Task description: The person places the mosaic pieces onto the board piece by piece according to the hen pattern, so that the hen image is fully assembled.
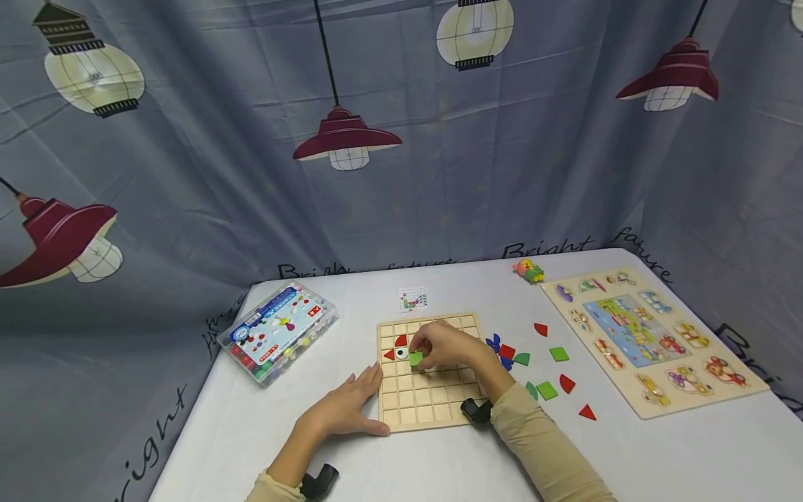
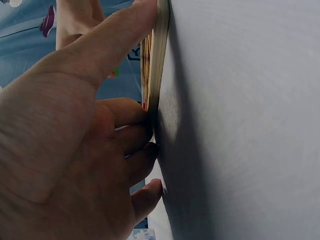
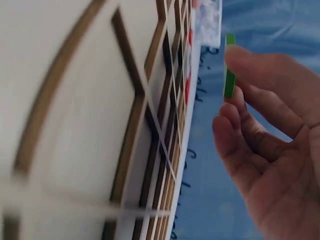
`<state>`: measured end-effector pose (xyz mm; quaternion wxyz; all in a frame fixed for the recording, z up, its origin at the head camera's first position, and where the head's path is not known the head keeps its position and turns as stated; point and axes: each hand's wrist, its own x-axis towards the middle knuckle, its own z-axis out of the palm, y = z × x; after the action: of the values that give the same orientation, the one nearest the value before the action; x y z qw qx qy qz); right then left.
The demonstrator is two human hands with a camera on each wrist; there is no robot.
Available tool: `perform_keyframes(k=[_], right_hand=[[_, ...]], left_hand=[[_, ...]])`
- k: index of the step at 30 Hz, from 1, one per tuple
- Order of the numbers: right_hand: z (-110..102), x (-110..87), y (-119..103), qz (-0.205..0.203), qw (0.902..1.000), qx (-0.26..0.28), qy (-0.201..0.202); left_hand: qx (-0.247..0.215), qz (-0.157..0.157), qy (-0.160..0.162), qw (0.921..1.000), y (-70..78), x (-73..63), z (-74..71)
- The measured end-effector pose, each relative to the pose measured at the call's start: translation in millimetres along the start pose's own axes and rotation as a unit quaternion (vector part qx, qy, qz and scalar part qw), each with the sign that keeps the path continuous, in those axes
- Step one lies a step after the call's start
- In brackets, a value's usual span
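A wooden grid board (image 1: 408, 401) lies on the white table. Near its upper left sit a red quarter-round piece (image 1: 401, 340), a small red triangle (image 1: 389, 354) and a white piece with a black dot (image 1: 401, 353). Over the cells just right of these, my right hand (image 1: 448, 345) pinches a green square tile (image 3: 230, 65) between thumb and fingers. The right wrist view shows the tile edge-on, raised above the grid. My left hand (image 1: 348, 408) rests at the board's left edge with fingers spread, thumb by the lower left corner.
Loose red, green and blue pieces (image 1: 547, 390) lie right of the board. Beyond them is a wooden picture puzzle (image 1: 617, 401). A clear plastic case (image 1: 279, 335) stands at left. A small picture card (image 1: 413, 300) lies behind the board, and a colourful toy (image 1: 529, 270) sits at the back.
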<state>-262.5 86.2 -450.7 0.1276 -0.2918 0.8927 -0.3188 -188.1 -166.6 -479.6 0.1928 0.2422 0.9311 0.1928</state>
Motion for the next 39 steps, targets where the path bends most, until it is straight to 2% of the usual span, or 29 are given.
perform_keyframes(k=[7, 17, 26, 39], right_hand=[[10.9, 12.4, -13.4, 0.016, 0.9981, -0.052, -0.029], [20.6, 17.0, -18.1, 0.029, 0.997, -0.062, -0.035], [19.2, 20.3, -18.4, 0.026, 0.9941, -0.099, -0.035], [21.7, 24.3, -20.6, 0.026, 0.993, -0.107, -0.042]], left_hand=[[-0.002, -0.001, -0.003, 1.0, 0.7, -0.2, -1.2], [-0.004, -0.001, -0.003, 1.0, 2.2, -3.1, 1.3], [0.012, 0.024, 0.012, 0.9996, 3.9, -4.3, -3.8], [0.001, 0.022, 0.008, 0.9997, 2.9, -5.6, -2.9]])
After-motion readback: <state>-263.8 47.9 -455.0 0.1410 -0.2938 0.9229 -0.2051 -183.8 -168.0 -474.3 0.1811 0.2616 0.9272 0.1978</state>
